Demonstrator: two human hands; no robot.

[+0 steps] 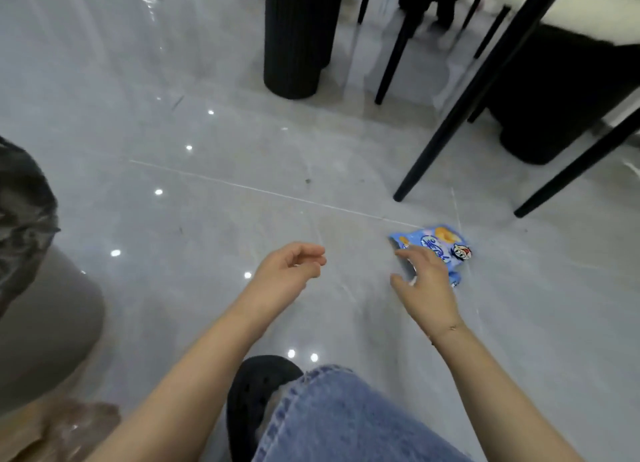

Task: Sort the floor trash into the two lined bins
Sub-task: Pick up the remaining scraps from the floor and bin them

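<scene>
Over the blue snack bag, right hand spread, holding nothing.

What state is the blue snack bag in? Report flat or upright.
Flat: the snack bag lies face-up on the floor, right hand reaching over it.

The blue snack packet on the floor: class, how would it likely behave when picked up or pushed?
The blue snack packet looks crumpled and flat, so it is probably floppy and light. On the glossy floor it may slide if pushed. The right hand reaches over it with fingers spread; a pinch would likely suit.
</scene>
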